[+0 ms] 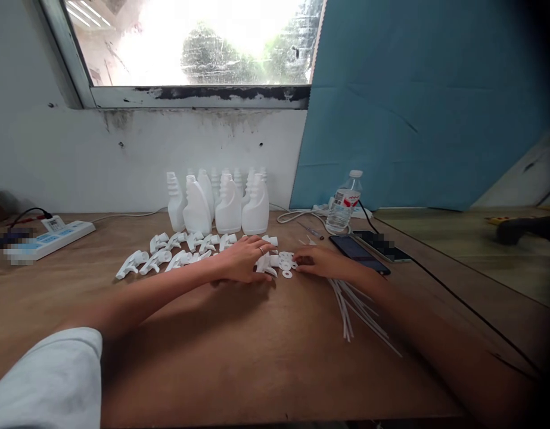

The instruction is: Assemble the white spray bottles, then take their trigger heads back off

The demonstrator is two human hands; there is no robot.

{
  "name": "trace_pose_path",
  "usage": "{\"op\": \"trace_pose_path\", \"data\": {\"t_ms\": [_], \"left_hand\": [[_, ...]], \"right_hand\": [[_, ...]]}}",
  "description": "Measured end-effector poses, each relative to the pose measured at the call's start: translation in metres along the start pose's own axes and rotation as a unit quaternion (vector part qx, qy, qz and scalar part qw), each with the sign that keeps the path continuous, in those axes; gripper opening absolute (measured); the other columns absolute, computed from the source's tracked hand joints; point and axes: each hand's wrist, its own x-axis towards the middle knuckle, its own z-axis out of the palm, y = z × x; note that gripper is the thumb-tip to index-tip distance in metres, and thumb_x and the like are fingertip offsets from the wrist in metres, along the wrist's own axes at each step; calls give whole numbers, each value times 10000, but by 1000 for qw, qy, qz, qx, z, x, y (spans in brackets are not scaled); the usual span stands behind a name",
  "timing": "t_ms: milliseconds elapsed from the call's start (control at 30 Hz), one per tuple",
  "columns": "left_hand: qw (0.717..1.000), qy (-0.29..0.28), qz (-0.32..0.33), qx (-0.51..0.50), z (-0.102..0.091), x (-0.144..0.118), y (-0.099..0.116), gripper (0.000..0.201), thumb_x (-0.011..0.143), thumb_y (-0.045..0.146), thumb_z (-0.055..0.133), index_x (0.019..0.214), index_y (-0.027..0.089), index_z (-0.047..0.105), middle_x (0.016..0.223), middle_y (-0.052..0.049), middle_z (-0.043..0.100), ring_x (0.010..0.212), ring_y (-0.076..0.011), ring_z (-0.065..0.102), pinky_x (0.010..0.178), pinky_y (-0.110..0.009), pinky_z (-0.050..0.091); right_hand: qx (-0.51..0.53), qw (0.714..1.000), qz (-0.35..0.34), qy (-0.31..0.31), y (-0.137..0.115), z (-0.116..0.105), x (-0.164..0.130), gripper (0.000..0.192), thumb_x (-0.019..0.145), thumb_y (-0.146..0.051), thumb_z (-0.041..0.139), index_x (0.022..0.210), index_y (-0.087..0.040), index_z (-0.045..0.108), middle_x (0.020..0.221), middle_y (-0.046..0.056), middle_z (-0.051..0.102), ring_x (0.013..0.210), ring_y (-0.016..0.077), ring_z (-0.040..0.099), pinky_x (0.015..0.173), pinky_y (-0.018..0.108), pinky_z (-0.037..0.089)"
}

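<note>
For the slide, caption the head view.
Left hand on a trigger sprayer head, right hand at white washers.

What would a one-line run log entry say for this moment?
left hand: on trigger sprayer head | right hand: at washers | bottles: upright behind | tubes: under right wrist

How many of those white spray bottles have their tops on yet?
None that can be seen: the white bottles by the wall stand open-necked. The trigger tops lie in rows on the table, the thin tubes loose beside them. The left hand rests on one top; the right hand reaches the small white rings. Nearly everything is left.
</note>
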Motion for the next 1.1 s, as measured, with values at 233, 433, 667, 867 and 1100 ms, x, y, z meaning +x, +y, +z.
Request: {"op": "trace_pose_path", "data": {"t_ms": [233,433,667,867,1100], "left_hand": [[999,-41,-20,19,10,17,4,708,786,489,658,1370,171,417,1154,-137,621,1160,-294,505,962,-386,370],[1000,-12,-21,-12,7,11,8,528,818,303,614,1310,168,475,1155,-110,622,1095,-251,548,946,-342,411],[997,14,72,25,11,2,5,329,835,324,638,1134,190,614,1264,-100,586,1170,-265,511,1026,-388,382],[991,82,99,21,15,2,6,184,922,289,532,979,174,664,1208,-115,626,1116,-247,559,974,-414,432],[955,180,20,-234,1,-39,34,118,884,247,600,970,172,631,1231,-112,616,1074,-190,623,870,-302,535]], "right_hand": [[-34,999,9,37,-5,6,-2,270,852,-370,558,961,-153,677,873,77,672,766,189,582,678,274,396],[-59,996,13,61,-6,9,-4,247,859,-365,551,965,-172,661,917,79,674,807,202,595,705,284,404],[-58,993,14,104,-16,-1,-8,245,867,-312,535,1009,-154,657,961,98,663,828,204,596,745,298,423],[-34,990,-4,137,-13,4,-8,225,842,-235,537,1024,-167,649,889,63,650,764,167,585,723,276,435],[25,982,-19,186,-22,3,-7,215,839,-229,518,1022,-167,610,904,48,637,719,126,572,663,243,462]]}}
